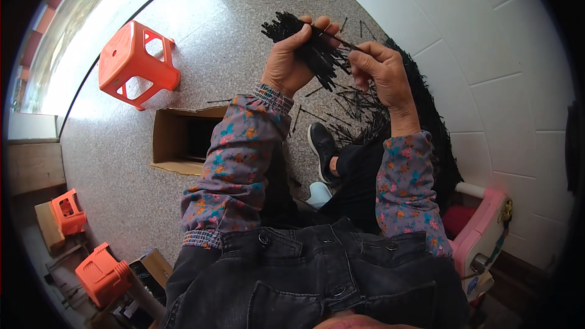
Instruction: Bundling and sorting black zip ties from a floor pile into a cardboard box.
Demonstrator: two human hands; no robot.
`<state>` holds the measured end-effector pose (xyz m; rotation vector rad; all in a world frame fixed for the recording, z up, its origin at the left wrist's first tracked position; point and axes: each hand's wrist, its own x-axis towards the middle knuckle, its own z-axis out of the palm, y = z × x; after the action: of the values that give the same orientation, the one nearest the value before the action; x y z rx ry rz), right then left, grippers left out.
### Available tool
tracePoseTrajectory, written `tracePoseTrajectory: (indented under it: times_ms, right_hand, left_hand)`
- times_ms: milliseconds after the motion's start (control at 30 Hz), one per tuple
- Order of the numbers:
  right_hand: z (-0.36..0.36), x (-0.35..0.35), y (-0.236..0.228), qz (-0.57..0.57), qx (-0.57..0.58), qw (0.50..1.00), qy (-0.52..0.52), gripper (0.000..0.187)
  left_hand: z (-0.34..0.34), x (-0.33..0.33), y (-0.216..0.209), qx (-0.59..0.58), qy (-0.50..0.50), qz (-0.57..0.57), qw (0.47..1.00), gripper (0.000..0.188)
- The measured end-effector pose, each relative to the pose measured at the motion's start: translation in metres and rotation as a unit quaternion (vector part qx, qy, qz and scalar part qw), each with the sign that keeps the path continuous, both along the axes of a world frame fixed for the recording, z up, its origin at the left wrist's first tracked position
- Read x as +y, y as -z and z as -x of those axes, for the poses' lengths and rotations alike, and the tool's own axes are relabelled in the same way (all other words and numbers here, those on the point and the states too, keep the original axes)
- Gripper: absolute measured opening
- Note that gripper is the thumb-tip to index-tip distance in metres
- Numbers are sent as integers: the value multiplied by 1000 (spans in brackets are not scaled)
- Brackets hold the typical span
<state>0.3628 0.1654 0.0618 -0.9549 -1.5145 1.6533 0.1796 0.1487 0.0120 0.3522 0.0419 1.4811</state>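
My left hand (287,64) is closed round a thick bundle of thin black sticks (322,64), its thumb lying across them. The bundle's bunched ends stick out past the thumb to the left, and its other ends fan out below the fingers. With thumb and fingertips pinched, my right hand (382,76) grips the end of a single thin black stick (343,41). That stick slants up to the left, across the fingers of my left hand. Exactly what the sticks are made into cannot be made out.
Loose black sticks (347,106) lie scattered on the speckled floor beside a long black heap (420,100) along the white tiled wall. A cardboard box (163,137) stands left of my legs. Farther left is an orange stool (119,64); a pink-and-white object (481,228) is at right.
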Motion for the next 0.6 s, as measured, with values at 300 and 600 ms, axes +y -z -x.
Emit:
tracePoseTrajectory:
  times_ms: [300,600]
  right_hand:
    - [2,1,4,8,24,999,24,17]
    - [11,5,19,-234,-114,961,98,12]
  left_hand:
    - [-2,1,2,28,-37,54,997,15]
    - [-3,4,11,51,-25,109,992,15]
